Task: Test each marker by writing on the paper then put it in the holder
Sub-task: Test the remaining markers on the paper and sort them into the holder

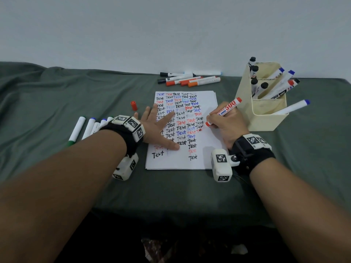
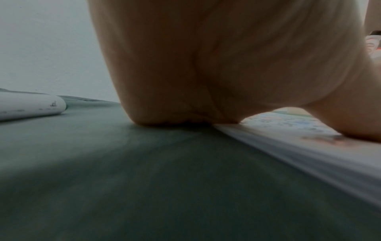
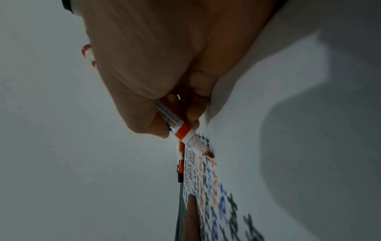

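Note:
A white sheet of paper (image 1: 205,162) covered with rows of "Test" in black, red and blue lies mid-table. My left hand (image 1: 161,128) lies flat on its left part, fingers spread, palm (image 2: 206,65) down. My right hand (image 1: 226,124) grips an uncapped red marker (image 1: 228,109), its tip (image 3: 210,154) touching the paper at the sheet's right side. The marker's barrel (image 3: 177,125) sits between thumb and fingers. Its red cap (image 1: 133,105) stands on the cloth left of the paper. A cream holder (image 1: 266,118) at the right holds several markers.
Several markers (image 1: 190,78) lie in a heap behind the paper by the wall. More markers (image 1: 89,128) lie in a row at the left, one marker (image 2: 31,106) close to my left wrist. A grey-green cloth (image 1: 57,92) covers the table.

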A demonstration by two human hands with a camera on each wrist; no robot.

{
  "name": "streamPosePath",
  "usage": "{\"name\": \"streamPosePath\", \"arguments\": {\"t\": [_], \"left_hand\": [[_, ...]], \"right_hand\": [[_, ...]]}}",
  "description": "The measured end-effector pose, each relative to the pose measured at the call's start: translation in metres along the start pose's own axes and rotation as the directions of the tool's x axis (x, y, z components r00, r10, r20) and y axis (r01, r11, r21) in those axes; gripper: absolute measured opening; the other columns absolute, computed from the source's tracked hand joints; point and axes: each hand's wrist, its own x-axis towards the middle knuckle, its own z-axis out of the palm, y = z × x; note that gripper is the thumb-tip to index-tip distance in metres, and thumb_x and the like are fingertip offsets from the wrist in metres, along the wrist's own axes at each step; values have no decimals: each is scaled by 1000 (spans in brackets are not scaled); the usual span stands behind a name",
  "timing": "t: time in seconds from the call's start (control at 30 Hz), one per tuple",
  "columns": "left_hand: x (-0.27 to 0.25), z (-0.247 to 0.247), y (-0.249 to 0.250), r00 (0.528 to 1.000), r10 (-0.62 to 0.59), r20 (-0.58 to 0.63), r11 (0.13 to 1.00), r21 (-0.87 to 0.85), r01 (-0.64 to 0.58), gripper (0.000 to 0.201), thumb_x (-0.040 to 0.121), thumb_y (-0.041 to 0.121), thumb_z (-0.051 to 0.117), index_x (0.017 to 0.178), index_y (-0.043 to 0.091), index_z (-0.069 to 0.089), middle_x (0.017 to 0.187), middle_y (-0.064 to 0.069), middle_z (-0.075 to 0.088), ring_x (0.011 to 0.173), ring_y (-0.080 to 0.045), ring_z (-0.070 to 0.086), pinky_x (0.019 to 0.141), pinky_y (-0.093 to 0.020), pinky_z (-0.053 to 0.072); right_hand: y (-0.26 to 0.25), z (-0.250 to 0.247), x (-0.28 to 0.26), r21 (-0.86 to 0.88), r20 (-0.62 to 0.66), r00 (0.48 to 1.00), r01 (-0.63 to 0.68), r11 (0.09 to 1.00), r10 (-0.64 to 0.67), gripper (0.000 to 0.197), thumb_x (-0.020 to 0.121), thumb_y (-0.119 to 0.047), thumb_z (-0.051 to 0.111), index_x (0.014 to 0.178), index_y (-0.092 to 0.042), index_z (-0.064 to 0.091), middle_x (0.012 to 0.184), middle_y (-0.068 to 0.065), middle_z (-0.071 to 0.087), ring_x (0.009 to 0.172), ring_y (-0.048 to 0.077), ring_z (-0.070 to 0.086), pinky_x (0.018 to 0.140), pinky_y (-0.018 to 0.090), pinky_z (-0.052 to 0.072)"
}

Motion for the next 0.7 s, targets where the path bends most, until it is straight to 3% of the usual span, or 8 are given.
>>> {"name": "streamPosePath", "arguments": {"t": [0.37,0.6,0.7], "left_hand": [[1,0,0,1000,-5,-1,1000,-6,5,133,27,112,41,128,67,-33,156,2,-42,146,-26,-34,113,-60,-17],[0,0,1,1000,-3,1,1000,-14,3,134,27,111,42,130,67,-32,156,2,-42,146,-26,-34,113,-60,-17],[0,0,0,1000,-4,0,1000,-11,4,134,27,111,42,131,67,-32,156,3,-42,146,-26,-34,113,-60,-16]], "right_hand": [[-5,-1,-3,12,-40,999,16,1000,-16,26,84,6,69,71,-15,62,59,-6,65,55,7,60,56,19,51],[-4,-3,-3,-14,-30,1000,-3,1000,3,28,82,4,69,68,-19,60,64,2,62,62,15,59,59,24,52],[-4,-2,-3,22,-42,999,-10,1000,11,31,82,6,68,67,-20,61,63,0,63,62,15,59,58,23,52]]}}
